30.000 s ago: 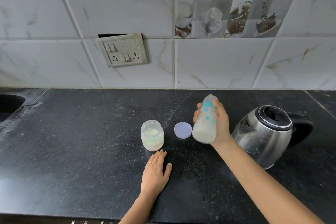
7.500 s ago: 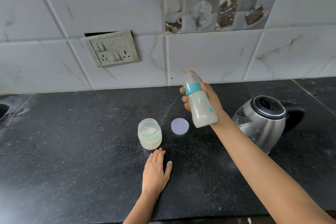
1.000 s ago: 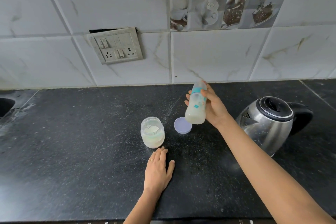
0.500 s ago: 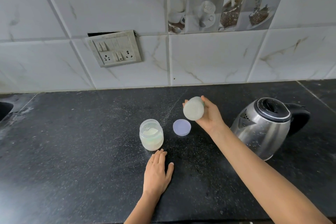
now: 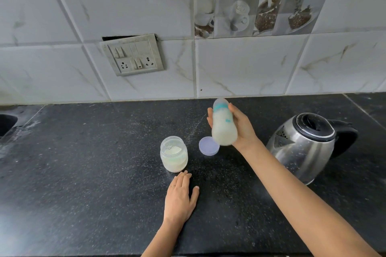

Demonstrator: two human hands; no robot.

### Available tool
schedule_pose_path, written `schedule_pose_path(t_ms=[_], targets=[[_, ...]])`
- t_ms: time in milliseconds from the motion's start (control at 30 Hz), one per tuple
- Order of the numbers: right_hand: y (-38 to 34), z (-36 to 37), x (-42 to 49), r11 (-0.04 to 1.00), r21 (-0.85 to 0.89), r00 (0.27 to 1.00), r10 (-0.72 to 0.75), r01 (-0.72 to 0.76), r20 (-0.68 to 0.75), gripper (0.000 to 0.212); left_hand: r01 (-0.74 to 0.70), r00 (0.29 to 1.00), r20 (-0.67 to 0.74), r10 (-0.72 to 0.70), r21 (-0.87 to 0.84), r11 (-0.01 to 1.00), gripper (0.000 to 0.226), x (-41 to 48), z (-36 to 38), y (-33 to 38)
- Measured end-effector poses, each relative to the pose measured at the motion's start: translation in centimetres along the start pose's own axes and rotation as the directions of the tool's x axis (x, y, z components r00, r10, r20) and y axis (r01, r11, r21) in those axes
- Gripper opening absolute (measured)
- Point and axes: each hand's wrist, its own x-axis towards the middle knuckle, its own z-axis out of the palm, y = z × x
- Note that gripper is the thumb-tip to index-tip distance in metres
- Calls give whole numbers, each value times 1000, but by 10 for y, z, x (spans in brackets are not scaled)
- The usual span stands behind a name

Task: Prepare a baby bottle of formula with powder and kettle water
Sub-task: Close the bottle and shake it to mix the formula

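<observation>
My right hand (image 5: 242, 129) grips a baby bottle (image 5: 223, 124) with a teal collar and a clear cap, held above the counter. The bottle is nearly upright, top leaning away, with milky liquid inside, and it looks motion-blurred. An open clear jar of white powder (image 5: 174, 154) stands on the black counter (image 5: 83, 162) to the left of the bottle. The jar's pale purple lid (image 5: 206, 149) lies flat between jar and bottle. My left hand (image 5: 180, 198) rests flat on the counter just in front of the jar, fingertips close to it.
A steel electric kettle (image 5: 307, 146) with a black lid and handle stands at the right, close to my right forearm. A switch and socket plate (image 5: 132, 54) hangs on the tiled wall. A sink edge (image 5: 6, 123) shows at the far left.
Half a second ago the bottle's base pointed at the camera; now the bottle is swung back near upright. The left hand, jar, lid and kettle have stayed in place.
</observation>
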Motion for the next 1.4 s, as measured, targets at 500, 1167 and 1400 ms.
schedule_pose_path(t_ms=[500, 1167, 1400], targets=[[-1, -1, -2, 998, 61, 998, 30, -26, -55, 43, 7, 1000, -10, -7, 10, 1000, 44, 0, -1, 3], [-9, -7, -6, 942, 334, 998, -15, -9, 67, 76, 20, 1000, 2, -20, 37, 999, 44, 1, 0, 6], [-5, -4, -12, 999, 41, 971, 24, -34, 236, 53, 20, 1000, -4, -20, 37, 999, 44, 1, 0, 6]])
